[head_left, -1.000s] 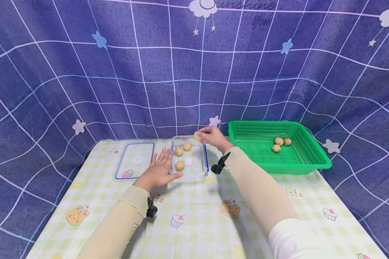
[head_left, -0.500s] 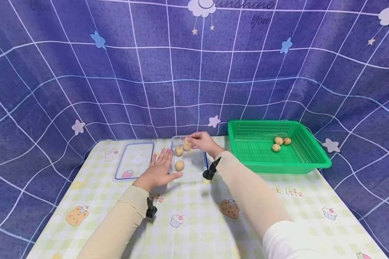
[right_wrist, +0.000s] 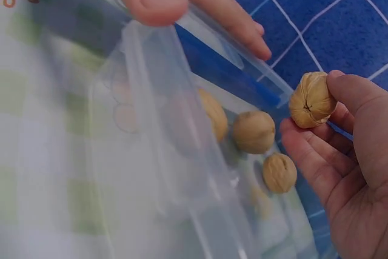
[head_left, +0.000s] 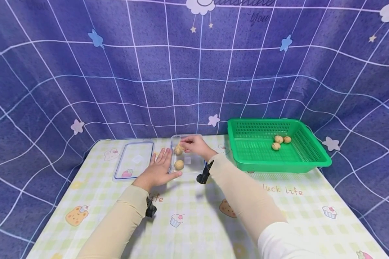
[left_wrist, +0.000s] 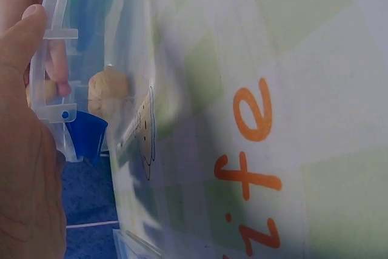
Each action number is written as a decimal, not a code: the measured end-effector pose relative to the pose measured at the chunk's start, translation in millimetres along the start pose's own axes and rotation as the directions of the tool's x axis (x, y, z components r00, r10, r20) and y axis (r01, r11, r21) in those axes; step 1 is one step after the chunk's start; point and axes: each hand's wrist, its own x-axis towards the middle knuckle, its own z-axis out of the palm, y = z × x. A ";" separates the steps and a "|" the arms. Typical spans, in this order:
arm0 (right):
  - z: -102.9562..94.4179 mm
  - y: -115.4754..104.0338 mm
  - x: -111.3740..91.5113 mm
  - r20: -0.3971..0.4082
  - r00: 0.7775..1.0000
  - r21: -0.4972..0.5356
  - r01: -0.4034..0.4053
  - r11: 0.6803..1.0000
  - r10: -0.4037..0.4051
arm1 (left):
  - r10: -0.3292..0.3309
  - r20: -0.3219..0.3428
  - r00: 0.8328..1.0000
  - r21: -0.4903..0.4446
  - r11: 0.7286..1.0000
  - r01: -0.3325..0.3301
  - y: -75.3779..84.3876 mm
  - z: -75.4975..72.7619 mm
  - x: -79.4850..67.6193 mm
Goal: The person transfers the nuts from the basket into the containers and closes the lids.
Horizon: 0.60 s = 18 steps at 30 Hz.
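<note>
My right hand [head_left: 197,146] pinches a walnut [right_wrist: 312,100] between thumb and fingertips, over the far left part of a clear plastic container [head_left: 197,163]. Inside that container lie three walnuts, one near the front left [head_left: 179,164] and two seen in the right wrist view, a middle walnut [right_wrist: 253,131] and a smaller-looking walnut [right_wrist: 279,173]. My left hand [head_left: 157,171] rests along the container's left side, fingers straight and thumb stretched toward the front rim. In the head view, the right fingers partly cover the walnuts beneath.
A blue-edged clear lid [head_left: 134,160] lies flat to the left of the container. At the right stands a green slotted basket [head_left: 278,167] holding three walnuts [head_left: 278,139]. A patterned cloth covers the table [head_left: 194,230], and a blue curtain [head_left: 149,90] hangs behind it.
My right hand has moved left with its walnut, from the container's far right corner to above the walnuts at its left. The left hand stays in place.
</note>
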 end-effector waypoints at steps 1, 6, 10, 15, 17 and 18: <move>1.8 0.5 0.2 0.007 1.000 0.004 -0.001 1.000 0.001 | 0.000 0.002 1.000 0.003 1.000 0.000 0.0 -0.3 -0.1; 8.6 4.0 0.3 0.041 0.999 0.001 0.017 1.000 -0.017 | 0.002 0.010 1.000 0.012 1.000 -0.002 0.7 -1.2 -0.6; 11.7 4.8 -0.5 0.030 0.999 -0.006 0.036 0.999 -0.035 | 0.004 0.004 1.000 0.011 1.000 -0.005 -0.5 -0.1 -0.2; 14.2 5.2 -0.9 0.024 0.999 -0.017 0.039 0.999 -0.039 | 0.008 0.003 1.000 0.002 1.000 -0.008 -3.1 1.7 1.3; 14.8 5.4 -1.1 0.023 0.999 -0.015 0.035 0.999 -0.035 | 0.008 0.006 1.000 0.009 1.000 -0.008 -4.1 2.7 2.1; 14.9 5.4 -1.2 0.020 0.999 -0.014 0.032 0.999 -0.031 | 0.011 0.004 1.000 0.006 1.000 -0.011 -4.5 2.9 2.2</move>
